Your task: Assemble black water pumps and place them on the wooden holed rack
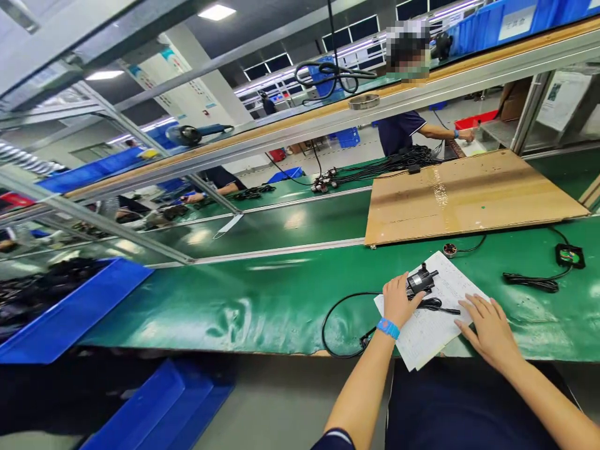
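My left hand [399,300], with a blue band on its wrist, closes around the near end of a small black pump [422,279] with short nozzles and a pale label. Below the pump lies its coiled black cable [435,304]. Both rest over sheets of handwritten paper [434,337] at the bench's front edge. My right hand [490,328] lies with fingers spread on the right edge of the paper and holds nothing. A looped black cable [323,325] lies left of my left wrist, ending in a small dark part partly hidden by my forearm.
A cardboard sheet [473,200] lies behind the paper on the green bench [281,294]. A small round motor part [449,250] and a black device with bundled cable [570,255] sit nearby. Blue bins [117,294] stand left. A metal-framed shelf crosses above; co-workers are beyond.
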The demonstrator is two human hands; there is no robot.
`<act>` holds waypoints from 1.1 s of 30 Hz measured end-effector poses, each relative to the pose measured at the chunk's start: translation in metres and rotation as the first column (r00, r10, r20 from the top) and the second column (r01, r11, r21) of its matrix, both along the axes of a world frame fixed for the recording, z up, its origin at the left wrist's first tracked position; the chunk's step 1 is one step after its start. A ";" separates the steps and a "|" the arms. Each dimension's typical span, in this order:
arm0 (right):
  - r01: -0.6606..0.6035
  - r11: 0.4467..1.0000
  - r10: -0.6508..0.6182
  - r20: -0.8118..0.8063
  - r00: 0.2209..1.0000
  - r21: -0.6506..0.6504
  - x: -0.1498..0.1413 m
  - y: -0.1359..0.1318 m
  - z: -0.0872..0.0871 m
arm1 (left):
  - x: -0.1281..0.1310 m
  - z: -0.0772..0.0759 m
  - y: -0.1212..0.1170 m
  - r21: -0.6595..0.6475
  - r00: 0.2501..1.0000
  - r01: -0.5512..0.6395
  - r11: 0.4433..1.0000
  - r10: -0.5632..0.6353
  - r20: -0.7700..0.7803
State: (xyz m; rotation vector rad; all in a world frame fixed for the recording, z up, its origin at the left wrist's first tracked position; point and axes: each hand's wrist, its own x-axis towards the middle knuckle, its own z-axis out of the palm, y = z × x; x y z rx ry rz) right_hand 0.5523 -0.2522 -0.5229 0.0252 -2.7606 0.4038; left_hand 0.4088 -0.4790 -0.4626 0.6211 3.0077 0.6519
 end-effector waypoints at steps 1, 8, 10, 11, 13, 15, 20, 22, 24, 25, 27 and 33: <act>-0.001 1.000 0.000 -0.016 1.000 -0.026 0.006 -0.007 0.000 | -0.006 0.000 0.005 -0.005 1.000 0.011 1.000 -0.011 0.026; 0.087 0.975 -0.093 -0.023 0.995 -0.206 0.036 -0.018 -0.012 | -0.026 -0.007 0.001 0.167 0.980 0.055 0.984 -0.085 0.179; 0.113 0.963 -0.120 -0.012 0.993 -0.244 0.039 -0.015 -0.014 | -0.025 -0.011 -0.001 0.238 0.983 0.033 0.971 -0.074 0.165; 0.125 0.958 -0.131 -0.009 0.991 -0.257 0.040 -0.014 -0.013 | -0.024 -0.012 -0.001 0.269 0.987 0.020 0.963 -0.061 0.148; 0.138 0.953 -0.146 -0.010 0.989 -0.271 0.040 -0.014 -0.010 | -0.020 -0.015 0.000 0.325 0.994 -0.009 0.946 -0.029 0.110; 0.135 0.953 -0.145 -0.016 0.989 -0.271 0.038 -0.016 -0.005 | -0.018 -0.018 0.000 0.375 0.996 -0.044 0.926 0.013 0.086; 0.093 0.970 -0.108 -0.057 0.993 -0.227 0.020 -0.028 0.011 | -0.018 -0.027 -0.002 0.461 0.991 -0.130 0.878 0.099 0.091; 0.060 0.978 -0.073 -0.058 0.996 -0.201 0.006 -0.035 0.015 | -0.019 -0.029 -0.003 0.479 0.987 -0.160 0.863 0.135 0.087; 0.034 0.983 -0.043 -0.045 0.998 -0.179 -0.008 -0.044 0.016 | -0.017 -0.028 -0.004 0.500 0.982 -0.183 0.846 0.176 0.062; 0.027 0.985 -0.033 -0.035 0.999 -0.170 -0.014 -0.048 0.015 | -0.015 -0.027 -0.004 0.513 0.979 -0.190 0.837 0.197 0.041; 0.018 0.989 -0.018 -0.004 1.000 -0.147 -0.023 -0.056 0.010 | -0.012 -0.024 -0.004 0.542 0.970 -0.198 0.817 0.243 -0.012; -0.011 0.994 0.023 0.113 0.993 -0.111 -0.024 -0.062 -0.001 | -0.003 -0.021 -0.006 0.606 0.936 -0.219 0.765 0.340 -0.091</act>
